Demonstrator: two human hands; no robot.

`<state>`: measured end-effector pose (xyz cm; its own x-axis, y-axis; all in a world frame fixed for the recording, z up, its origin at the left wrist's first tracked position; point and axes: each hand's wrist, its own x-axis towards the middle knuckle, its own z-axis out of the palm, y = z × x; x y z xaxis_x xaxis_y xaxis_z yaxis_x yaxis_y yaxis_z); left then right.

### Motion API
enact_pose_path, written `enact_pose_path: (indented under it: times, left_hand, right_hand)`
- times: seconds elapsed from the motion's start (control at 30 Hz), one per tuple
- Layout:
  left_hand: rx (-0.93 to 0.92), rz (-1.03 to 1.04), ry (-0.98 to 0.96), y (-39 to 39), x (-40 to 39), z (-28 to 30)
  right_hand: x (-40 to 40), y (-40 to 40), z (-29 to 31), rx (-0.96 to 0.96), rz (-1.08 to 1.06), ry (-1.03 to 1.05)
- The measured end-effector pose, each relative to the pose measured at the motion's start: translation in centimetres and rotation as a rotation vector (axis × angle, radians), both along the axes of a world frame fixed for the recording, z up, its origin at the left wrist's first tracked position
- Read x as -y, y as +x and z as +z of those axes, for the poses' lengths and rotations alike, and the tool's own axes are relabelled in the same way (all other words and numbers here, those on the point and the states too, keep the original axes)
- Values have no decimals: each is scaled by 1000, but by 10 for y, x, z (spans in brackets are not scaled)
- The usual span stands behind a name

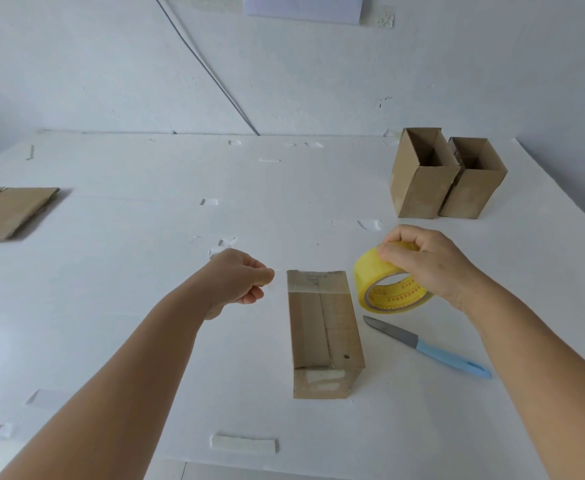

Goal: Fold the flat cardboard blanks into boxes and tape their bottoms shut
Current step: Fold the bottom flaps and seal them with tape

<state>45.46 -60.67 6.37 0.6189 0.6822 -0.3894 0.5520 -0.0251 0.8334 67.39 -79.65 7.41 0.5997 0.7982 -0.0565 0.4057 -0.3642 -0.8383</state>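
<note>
White tabletop (145, 306) and pale walls fill what I see from the head camera, and the job looks to me a bit past halfway.

At the centre stands the box (322, 327) I am working on, bottom side up, its two long flaps folded shut and meeting along a seam. One strip of clear tape already crosses the far end of that bottom, and an old pale patch shows on the near side wall. The seam itself looks untaped for most of its run, so I judge this bottom is not yet closed.

My right hand (429, 261) is clamped round the yellow tape roll (384, 285), held just right of the box and clear of the table. My left hand (242, 282) hovers just left of the box's far corner, thumb and forefinger pinched together as if on a pulled tape end; a faint glint runs toward the box, but I cannot tell for sure that tape is there.

Just right of the box lies a knife (426, 346) with a blue handle, untouched, which I would guess is for cutting the strip.

Farther out, two finished boxes (447, 181) stand open side up at the back right, touching each other. At the far left a small stack of flat blanks (7, 213) waits to be folded.
</note>
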Motion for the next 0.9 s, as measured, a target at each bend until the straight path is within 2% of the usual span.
enact_pose_path:
  times: [0.53, 0.9]
  left_hand:
    - [-12, -14, -51, 1, -5, -29]
    - [69, -44, -242, 10, 8, -52]
  right_hand:
    - [-3, 0, -17, -67, 3, -18]
    - [-3, -4, -32, -130, -23, 10]
